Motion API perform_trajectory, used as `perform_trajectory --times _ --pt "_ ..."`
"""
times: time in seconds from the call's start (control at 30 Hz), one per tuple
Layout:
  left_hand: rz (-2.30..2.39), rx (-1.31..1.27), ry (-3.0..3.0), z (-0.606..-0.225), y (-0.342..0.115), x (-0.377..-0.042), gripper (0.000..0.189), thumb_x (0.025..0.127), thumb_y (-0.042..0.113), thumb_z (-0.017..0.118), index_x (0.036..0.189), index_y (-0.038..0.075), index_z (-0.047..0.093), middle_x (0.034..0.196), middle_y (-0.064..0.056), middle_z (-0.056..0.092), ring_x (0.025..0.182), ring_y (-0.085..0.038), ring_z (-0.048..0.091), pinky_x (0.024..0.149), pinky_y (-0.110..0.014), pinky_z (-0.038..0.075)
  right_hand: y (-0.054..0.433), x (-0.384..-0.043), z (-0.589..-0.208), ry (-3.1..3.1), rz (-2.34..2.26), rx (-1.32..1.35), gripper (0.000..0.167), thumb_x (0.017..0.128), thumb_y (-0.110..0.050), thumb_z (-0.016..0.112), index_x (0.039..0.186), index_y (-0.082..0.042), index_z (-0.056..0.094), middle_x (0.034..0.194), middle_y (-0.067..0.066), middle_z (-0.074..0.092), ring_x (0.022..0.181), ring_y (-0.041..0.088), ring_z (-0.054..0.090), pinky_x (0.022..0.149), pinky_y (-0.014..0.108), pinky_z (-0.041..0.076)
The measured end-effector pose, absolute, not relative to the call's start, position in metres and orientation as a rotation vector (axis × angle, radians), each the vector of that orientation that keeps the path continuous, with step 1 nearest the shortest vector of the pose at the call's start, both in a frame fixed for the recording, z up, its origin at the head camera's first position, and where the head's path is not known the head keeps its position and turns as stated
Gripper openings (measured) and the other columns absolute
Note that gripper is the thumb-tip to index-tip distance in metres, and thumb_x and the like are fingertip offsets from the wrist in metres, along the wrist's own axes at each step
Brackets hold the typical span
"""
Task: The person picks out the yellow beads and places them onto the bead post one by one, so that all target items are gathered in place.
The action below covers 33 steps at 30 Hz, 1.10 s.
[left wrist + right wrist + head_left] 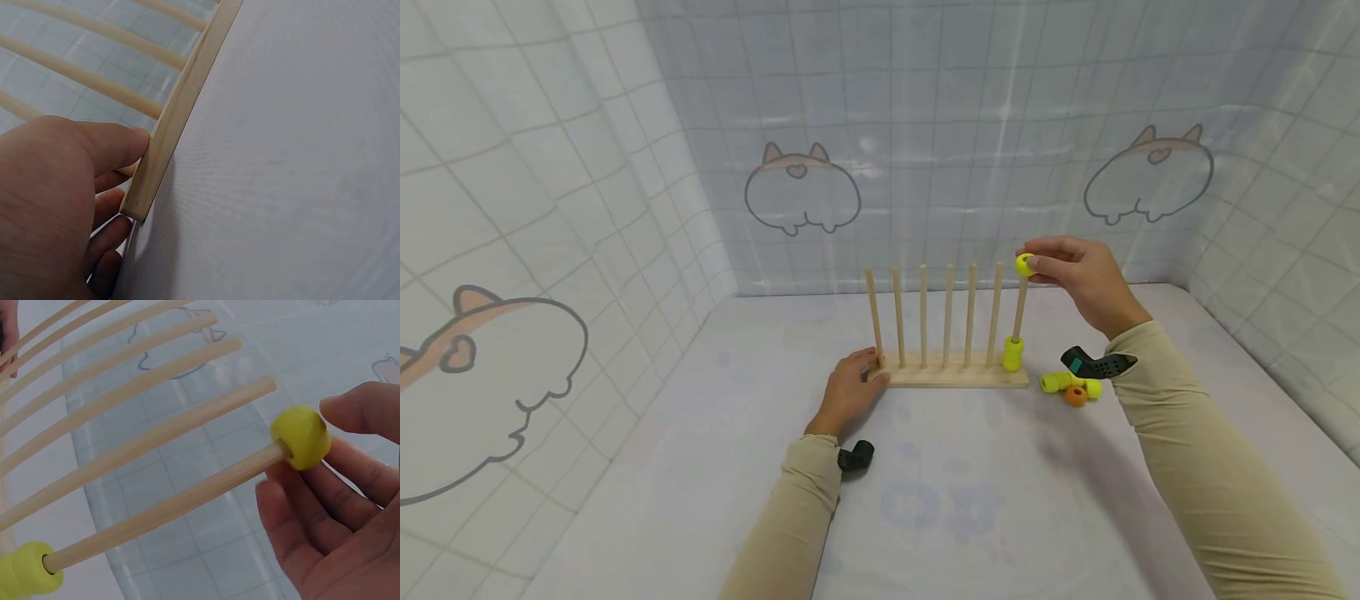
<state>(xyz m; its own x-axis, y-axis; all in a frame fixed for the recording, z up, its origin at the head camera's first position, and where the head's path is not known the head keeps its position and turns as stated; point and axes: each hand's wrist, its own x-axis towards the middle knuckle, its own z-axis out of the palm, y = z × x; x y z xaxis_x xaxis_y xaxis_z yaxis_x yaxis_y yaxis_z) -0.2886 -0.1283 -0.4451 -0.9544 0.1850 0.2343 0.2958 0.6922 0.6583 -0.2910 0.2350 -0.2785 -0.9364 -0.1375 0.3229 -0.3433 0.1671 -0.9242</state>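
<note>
A wooden rack with several upright pegs stands on a long flat base (955,382). My left hand (847,392) grips the base's left end, its thumb (128,145) against the edge and the other fingers behind. At the rack's right end, my right hand (1088,279) pinches a round yellow bead (303,436) between thumb and fingers. In the right wrist view the tip of the rightmost peg (181,505) sits in the bead's hole. More yellow beads (1012,356) are stacked at the foot of that same peg. The other pegs are bare.
Right of the base, several loose yellow beads (1051,382) lie on the white tablecloth (925,517) beside an orange bead (1076,397). Tile-patterned sheeting (940,108) with cartoon drawings rises behind and at both sides.
</note>
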Motion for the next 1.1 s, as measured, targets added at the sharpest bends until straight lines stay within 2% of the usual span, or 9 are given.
perform_trajectory --times 0.13,0.4,0.6,0.77,1.1 --pt "-1.105 -0.392 -2.752 -0.445 -0.128 -0.289 0.048 0.094 0.025 0.067 0.136 0.002 0.062 0.147 -0.01 0.052 0.139 -0.036 0.041 0.115 -0.049 0.031 0.236 -0.29 -0.28 -2.285 1.84 0.47 0.045 0.097 -0.025 0.069 0.13 0.004 0.062 0.129 0.015 0.064 0.113 0.019 0.062 0.092 0.022 0.052" --pt "-1.099 -0.398 -2.749 -0.444 -0.128 -0.288 0.047 0.095 0.026 0.066 0.135 0.002 0.062 0.147 -0.011 0.052 0.139 -0.035 0.041 0.116 -0.049 0.031 0.246 -0.287 -0.288 -2.279 1.865 0.439 0.047 0.099 -0.026 0.066 0.133 0.005 0.058 0.128 0.015 0.063 0.113 0.02 0.062 0.092 0.025 0.054" --pt "-1.101 -0.405 -2.747 -0.445 -0.128 -0.288 0.047 0.095 0.026 0.066 0.135 0.002 0.062 0.147 -0.01 0.052 0.138 -0.036 0.042 0.115 -0.05 0.031 0.261 -0.28 -0.308 -2.284 1.904 0.348 0.047 0.099 -0.03 0.064 0.133 0.003 0.058 0.123 0.01 0.066 0.11 0.017 0.064 0.089 0.022 0.054" --pt "-1.117 -0.405 -2.746 -0.445 -0.13 -0.287 0.047 0.095 0.026 0.067 0.135 0.002 0.063 0.147 -0.011 0.052 0.138 -0.036 0.042 0.115 -0.05 0.031 0.271 -0.275 -0.326 -2.235 1.911 0.303 0.047 0.098 -0.027 0.067 0.131 0.006 0.059 0.115 0.006 0.07 0.105 0.015 0.067 0.085 0.022 0.056" --pt "-1.128 -0.394 -2.753 -0.443 -0.129 -0.287 0.047 0.096 0.028 0.066 0.136 0.005 0.063 0.148 -0.009 0.051 0.139 -0.035 0.041 0.115 -0.05 0.031 0.29 -0.256 -0.356 -2.268 1.941 0.253 0.043 0.099 -0.025 0.066 0.13 0.004 0.06 0.113 0.004 0.07 0.104 0.013 0.067 0.085 0.023 0.056"
